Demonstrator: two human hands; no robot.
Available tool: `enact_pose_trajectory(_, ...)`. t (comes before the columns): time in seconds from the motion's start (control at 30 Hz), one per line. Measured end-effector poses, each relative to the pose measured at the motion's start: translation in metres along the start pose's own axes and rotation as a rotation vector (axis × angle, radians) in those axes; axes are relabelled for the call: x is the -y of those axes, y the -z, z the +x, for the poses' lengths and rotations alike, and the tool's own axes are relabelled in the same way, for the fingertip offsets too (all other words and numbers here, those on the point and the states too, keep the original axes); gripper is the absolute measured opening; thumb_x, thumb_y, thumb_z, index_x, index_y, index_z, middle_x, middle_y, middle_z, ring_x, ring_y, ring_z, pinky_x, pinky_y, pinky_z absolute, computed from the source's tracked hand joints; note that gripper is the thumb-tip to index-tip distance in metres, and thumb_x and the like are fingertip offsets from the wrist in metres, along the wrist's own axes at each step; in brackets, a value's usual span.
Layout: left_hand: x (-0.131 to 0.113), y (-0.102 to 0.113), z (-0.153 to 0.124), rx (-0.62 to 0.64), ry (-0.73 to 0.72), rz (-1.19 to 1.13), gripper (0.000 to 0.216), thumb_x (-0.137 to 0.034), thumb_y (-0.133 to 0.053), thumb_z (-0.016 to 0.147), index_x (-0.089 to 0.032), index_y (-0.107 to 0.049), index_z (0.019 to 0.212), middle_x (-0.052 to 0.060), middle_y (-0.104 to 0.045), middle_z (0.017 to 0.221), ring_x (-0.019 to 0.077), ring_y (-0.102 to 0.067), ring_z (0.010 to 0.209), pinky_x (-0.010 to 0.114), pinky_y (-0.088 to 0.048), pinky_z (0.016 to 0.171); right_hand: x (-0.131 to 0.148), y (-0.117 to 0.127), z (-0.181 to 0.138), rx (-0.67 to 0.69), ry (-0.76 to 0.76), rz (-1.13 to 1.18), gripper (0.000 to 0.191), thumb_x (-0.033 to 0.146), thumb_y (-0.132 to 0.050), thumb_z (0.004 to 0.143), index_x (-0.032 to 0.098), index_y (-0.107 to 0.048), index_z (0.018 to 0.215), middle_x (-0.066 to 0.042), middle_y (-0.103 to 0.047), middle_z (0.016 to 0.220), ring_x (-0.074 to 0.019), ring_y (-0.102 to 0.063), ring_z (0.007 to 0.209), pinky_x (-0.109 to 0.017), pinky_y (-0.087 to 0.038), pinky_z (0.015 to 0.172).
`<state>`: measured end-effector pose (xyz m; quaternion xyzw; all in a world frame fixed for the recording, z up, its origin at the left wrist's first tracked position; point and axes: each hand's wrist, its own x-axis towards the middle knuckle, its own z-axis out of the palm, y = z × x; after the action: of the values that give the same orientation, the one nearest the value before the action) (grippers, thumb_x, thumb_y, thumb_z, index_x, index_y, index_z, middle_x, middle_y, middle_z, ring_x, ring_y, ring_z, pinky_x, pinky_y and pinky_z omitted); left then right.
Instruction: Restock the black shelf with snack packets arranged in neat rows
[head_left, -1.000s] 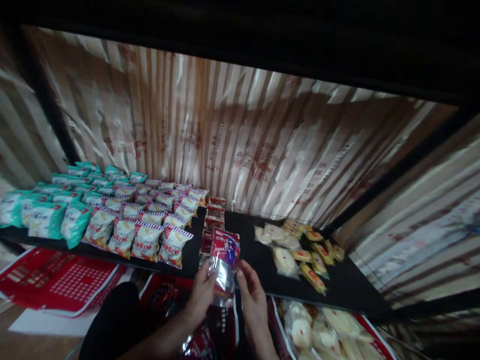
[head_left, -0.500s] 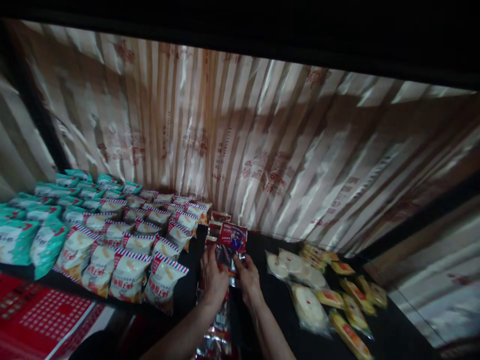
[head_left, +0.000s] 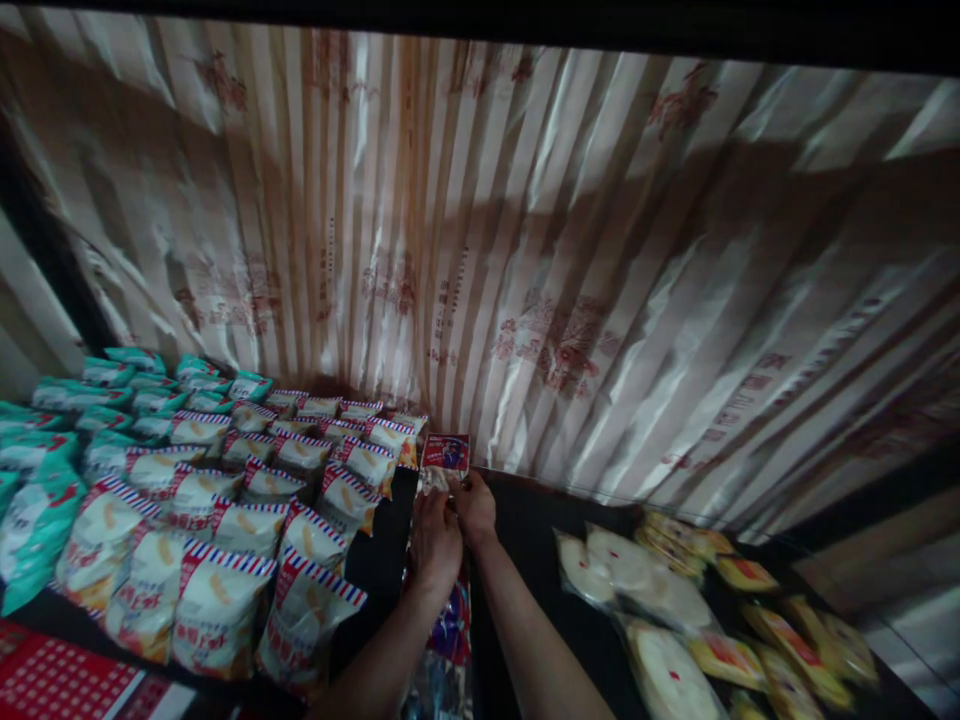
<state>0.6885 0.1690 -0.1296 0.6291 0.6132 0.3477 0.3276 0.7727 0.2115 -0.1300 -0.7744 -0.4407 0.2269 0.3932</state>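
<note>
A dark red snack packet (head_left: 445,451) with a printed picture lies at the back of a narrow row, against the curtain. My left hand (head_left: 436,540) is closed at its lower, silvery end, fingers bent and partly hidden. Beside it my right hand (head_left: 475,505) grips the same end from the right, thumb and fingers together. Below my hands, shiny red and purple packets (head_left: 450,625) continue the row toward me, partly covered by my left forearm.
White-and-red chip bags (head_left: 221,610) stand in rows on the left, with teal bags (head_left: 41,530) beyond them. On the right of the black shelf (head_left: 525,600) lie clear-wrapped round white cakes (head_left: 667,670) and yellow packets (head_left: 795,640). A striped printed curtain (head_left: 555,330) hangs behind.
Both hands have moved forward with the red packet, which now lies flat at the row's back end near the curtain. The head view has come closer and tilted slightly.
</note>
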Motion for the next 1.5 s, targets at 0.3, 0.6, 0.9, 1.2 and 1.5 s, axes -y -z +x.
enact_pose_trajectory(0.3,-0.001,0.009,0.01,0.039,0.036,0.076,0.042,-0.008,-0.035,0.084,-0.012,-0.059,0.119,0.009,-0.059,0.126,0.0178,-0.048,0.121,0.027,-0.032,0.107,0.014,0.0,-0.013,-0.033,0.065,-0.366,0.036,0.029,-0.05,0.083,0.021,-0.058,0.118,-0.011,-0.055,0.123,-0.0269,-0.052,0.111,-0.034,-0.043,0.086)
enact_pose_trajectory(0.6,-0.008,0.009,0.013,0.036,0.063,0.18,0.039,-0.01,-0.038,0.086,-0.02,-0.06,0.117,0.004,-0.059,0.127,0.0187,-0.048,0.123,0.034,-0.036,0.103,0.007,0.002,-0.019,-0.017,0.07,-0.435,0.036,0.033,-0.045,0.087,0.021,-0.059,0.118,-0.01,-0.058,0.12,-0.0263,-0.053,0.107,-0.034,-0.044,0.084)
enact_pose_trajectory(0.9,-0.006,0.017,-0.008,0.002,-0.095,0.085,0.037,-0.004,-0.037,0.082,-0.013,-0.063,0.107,0.009,-0.06,0.123,0.0207,-0.043,0.127,0.036,-0.031,0.109,-0.007,0.009,-0.037,-0.105,0.236,-0.34,0.04,0.026,-0.041,0.086,0.015,-0.059,0.119,-0.012,-0.055,0.127,-0.023,-0.045,0.122,-0.035,-0.037,0.099)
enact_pose_trajectory(1.2,0.025,0.049,-0.126,0.044,-0.197,-0.12,0.042,-0.003,-0.035,0.077,-0.017,-0.062,0.106,0.007,-0.065,0.109,0.0165,-0.058,0.105,0.03,-0.043,0.098,-0.029,0.028,-0.157,-0.175,0.342,0.029,0.038,0.032,-0.037,0.085,0.012,-0.061,0.106,-0.015,-0.06,0.113,-0.0213,-0.056,0.106,-0.036,-0.043,0.095)
enact_pose_trajectory(1.5,0.124,0.1,-0.265,0.347,-0.254,-0.119,0.039,-0.018,-0.031,0.085,-0.019,-0.06,0.11,0.01,-0.061,0.119,0.0171,-0.056,0.111,0.033,-0.042,0.1,-0.08,0.018,-0.326,0.227,0.349,0.007,0.035,0.023,-0.033,0.087,0.022,-0.065,0.102,-0.007,-0.069,0.1,-0.0179,-0.064,0.096,-0.03,-0.047,0.089)
